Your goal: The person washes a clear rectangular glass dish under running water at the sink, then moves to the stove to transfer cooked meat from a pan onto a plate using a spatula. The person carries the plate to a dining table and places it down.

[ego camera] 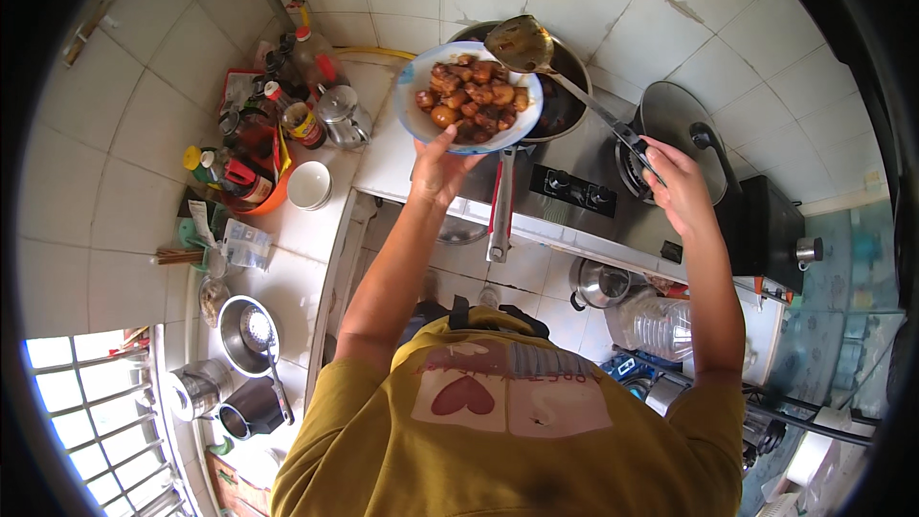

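My left hand (443, 171) grips the near rim of a white bowl with a blue edge (409, 111), thumb on top. Glossy brown braised chunks (470, 97), which look like meat, are heaped inside it. My right hand (673, 183) is closed around the dark handle of a metal cooking spatula (585, 97). The spatula's sauce-coated blade (520, 44) hovers at the bowl's upper right rim; whether it touches is unclear. Behind and partly below the bowl, a wok (574, 68) with dark sauce sits on the gas stove (560, 161), its red-and-grey handle (501, 208) pointing toward me.
Sauce bottles (298, 115), a metal pot (343, 115) and stacked white bowls (309, 184) crowd the left counter. Nearer lies a steel bowl with a skimmer (251, 334). A glass lid (678, 133) leans over the right burner, beside a black box-shaped appliance (768, 230).
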Demonstrator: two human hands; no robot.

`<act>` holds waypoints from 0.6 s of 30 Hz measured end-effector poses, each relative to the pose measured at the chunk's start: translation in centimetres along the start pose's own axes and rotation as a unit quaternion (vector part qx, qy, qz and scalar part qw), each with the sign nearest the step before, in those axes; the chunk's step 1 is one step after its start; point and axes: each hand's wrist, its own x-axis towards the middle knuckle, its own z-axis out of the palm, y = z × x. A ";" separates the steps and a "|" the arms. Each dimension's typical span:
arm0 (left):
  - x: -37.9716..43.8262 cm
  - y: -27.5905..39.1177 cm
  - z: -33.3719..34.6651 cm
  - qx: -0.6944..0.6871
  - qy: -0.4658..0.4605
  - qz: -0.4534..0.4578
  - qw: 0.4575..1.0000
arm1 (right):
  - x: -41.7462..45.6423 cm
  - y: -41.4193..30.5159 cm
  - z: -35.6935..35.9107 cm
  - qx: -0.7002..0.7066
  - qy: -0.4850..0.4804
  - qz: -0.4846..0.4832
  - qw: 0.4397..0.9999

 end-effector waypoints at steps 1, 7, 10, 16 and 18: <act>-0.1 0.2 -0.6 0.011 0.009 0.003 1.000 | 0.5 0.1 -0.2 0.061 -0.022 0.026 0.998; -3.5 2.5 -3.0 0.013 0.012 0.003 1.000 | 5.4 0.7 -1.0 -0.141 0.068 -0.042 0.987; -5.4 3.4 -4.1 -0.010 0.035 0.014 0.999 | 9.6 2.9 -1.2 -0.433 0.158 -0.265 0.847; -8.6 4.8 -5.5 -0.011 0.101 0.028 0.994 | 14.4 2.2 3.2 -0.638 0.169 -0.296 0.691; -9.2 5.1 -5.9 0.007 0.125 0.030 0.992 | 16.1 2.7 4.5 -0.645 0.158 -0.288 0.690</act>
